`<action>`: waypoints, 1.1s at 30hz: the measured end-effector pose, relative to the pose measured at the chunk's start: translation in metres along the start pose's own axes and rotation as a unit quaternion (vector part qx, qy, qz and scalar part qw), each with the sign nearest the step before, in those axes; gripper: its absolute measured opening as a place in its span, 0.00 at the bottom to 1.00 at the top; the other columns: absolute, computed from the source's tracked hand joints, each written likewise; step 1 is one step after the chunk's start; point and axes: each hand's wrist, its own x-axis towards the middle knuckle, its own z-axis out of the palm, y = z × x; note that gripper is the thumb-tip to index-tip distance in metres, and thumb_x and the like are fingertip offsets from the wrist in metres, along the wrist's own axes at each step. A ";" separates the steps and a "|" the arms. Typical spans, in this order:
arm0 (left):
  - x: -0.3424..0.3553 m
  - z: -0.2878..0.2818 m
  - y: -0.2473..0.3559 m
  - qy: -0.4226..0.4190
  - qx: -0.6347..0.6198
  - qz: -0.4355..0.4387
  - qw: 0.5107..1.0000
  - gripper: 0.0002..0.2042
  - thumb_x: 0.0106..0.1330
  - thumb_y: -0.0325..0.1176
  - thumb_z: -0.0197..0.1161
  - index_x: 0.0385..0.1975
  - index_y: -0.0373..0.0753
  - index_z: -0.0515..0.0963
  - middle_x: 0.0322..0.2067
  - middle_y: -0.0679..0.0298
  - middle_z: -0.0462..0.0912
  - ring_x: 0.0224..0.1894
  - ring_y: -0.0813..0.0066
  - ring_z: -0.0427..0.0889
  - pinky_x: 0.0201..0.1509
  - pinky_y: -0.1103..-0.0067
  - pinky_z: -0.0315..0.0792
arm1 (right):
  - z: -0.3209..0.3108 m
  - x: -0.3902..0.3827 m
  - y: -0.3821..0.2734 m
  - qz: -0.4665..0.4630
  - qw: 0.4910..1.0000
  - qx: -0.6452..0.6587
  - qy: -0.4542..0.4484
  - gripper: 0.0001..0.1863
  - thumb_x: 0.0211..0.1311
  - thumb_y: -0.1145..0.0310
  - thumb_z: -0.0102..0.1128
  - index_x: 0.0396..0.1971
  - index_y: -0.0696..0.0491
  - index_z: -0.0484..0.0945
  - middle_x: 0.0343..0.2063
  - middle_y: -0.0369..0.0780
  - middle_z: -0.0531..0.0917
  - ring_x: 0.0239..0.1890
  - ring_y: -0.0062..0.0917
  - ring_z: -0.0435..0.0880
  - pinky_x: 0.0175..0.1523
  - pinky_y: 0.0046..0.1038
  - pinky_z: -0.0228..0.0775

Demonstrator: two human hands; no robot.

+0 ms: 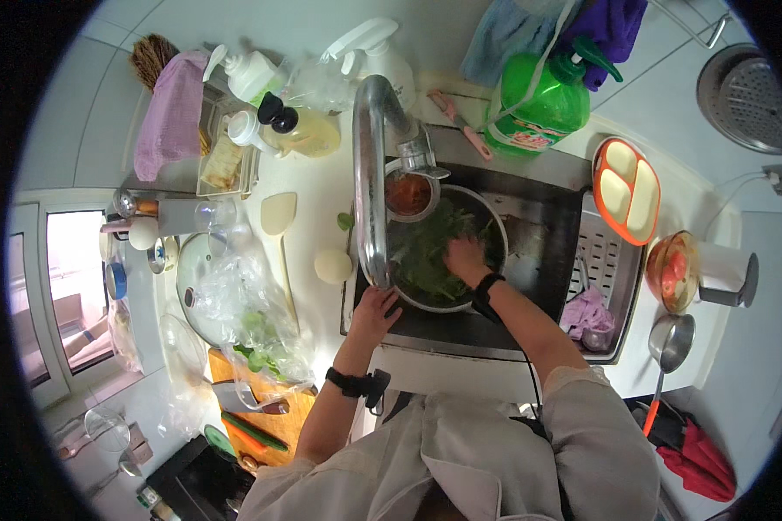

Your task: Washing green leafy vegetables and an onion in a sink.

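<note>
A round metal pot (501, 227) in the dark sink holds leafy greens (426, 265) in water. My right hand (467, 259) reaches into it with fingers apart; its fingertips are partly hidden among the leaves. My left hand (379, 308) rests at the sink's near left edge, fingers stretched out beside the end of the metal faucet (371, 182). Whether it touches the spout I cannot tell. At the pot's far left, a small round container (409, 193) holds shredded orange food. A pale round object (332, 267) lies on the counter left of the faucet.
Left of the sink lie a spatula (280, 217), a glass lid (191, 295), and a cutting board (291, 417) with a knife (243, 399) and cucumber (256, 431). Bottles, including a green soap bottle (534, 104), line the back. A divided plate (627, 191) and ladle (672, 340) are right.
</note>
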 end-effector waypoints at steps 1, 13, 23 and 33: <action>-0.002 -0.001 0.002 -0.016 0.012 0.017 1.000 0.21 0.62 0.39 0.47 0.55 0.43 0.57 0.54 0.60 0.60 0.57 0.64 0.58 0.59 0.65 0.54 | -0.008 0.004 -0.004 -0.008 0.999 0.012 0.028 0.31 0.50 0.57 0.56 0.56 0.46 0.59 0.58 0.44 0.53 0.60 0.47 0.48 0.56 0.56 0.48; -0.001 0.006 -0.002 -0.042 0.037 0.049 0.997 0.18 0.60 0.38 0.52 0.49 0.42 0.63 0.47 0.60 0.68 0.50 0.67 0.66 0.54 0.69 0.62 | 0.046 0.009 -0.027 -0.078 0.984 -0.098 0.130 0.13 0.52 0.66 0.52 0.38 0.47 0.77 0.45 0.44 0.71 0.51 0.43 0.64 0.52 0.52 0.53; 0.004 0.021 -0.011 -0.033 0.064 0.022 0.997 0.19 0.60 0.36 0.51 0.51 0.40 0.61 0.48 0.59 0.67 0.51 0.66 0.66 0.55 0.69 0.62 | 0.009 -0.019 -0.004 -0.116 0.977 -0.169 0.052 0.22 0.52 0.74 0.52 0.49 0.41 0.69 0.58 0.45 0.57 0.57 0.45 0.56 0.58 0.53 0.46; 0.001 0.029 -0.015 -0.042 0.086 0.019 0.995 0.17 0.61 0.37 0.49 0.49 0.41 0.63 0.46 0.62 0.69 0.51 0.68 0.67 0.54 0.69 0.63 | 0.026 0.006 0.013 0.022 0.985 0.163 -0.058 0.34 0.49 0.72 0.58 0.57 0.47 0.55 0.57 0.50 0.54 0.54 0.48 0.61 0.42 0.35 0.71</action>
